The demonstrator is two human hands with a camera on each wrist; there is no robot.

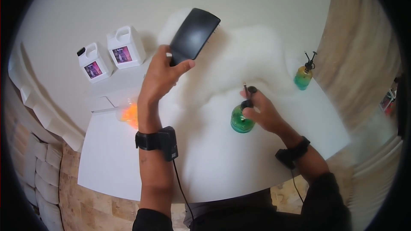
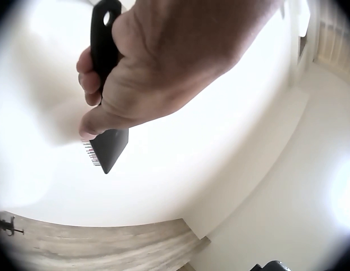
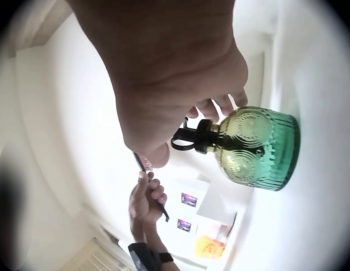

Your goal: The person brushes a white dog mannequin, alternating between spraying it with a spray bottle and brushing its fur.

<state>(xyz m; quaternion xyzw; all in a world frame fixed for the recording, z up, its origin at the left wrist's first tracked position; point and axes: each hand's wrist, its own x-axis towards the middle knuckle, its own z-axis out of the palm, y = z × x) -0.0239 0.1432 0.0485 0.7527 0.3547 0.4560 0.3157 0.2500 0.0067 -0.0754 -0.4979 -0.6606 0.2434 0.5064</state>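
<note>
Brush gripped in left fingers.

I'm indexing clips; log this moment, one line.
left hand: grips brush | right hand: at pump of green spray bottle, grip unclear | standing: two white jugs

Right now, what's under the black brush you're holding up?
Thin bristles poke out along one edge of the brush, over a soft-looking white cover. Its wide back hides the rest.

Smooth black brush, glossy ribbed green-yellow glass-like bottle, matt white plastic jugs, fluffy white cloth
</note>
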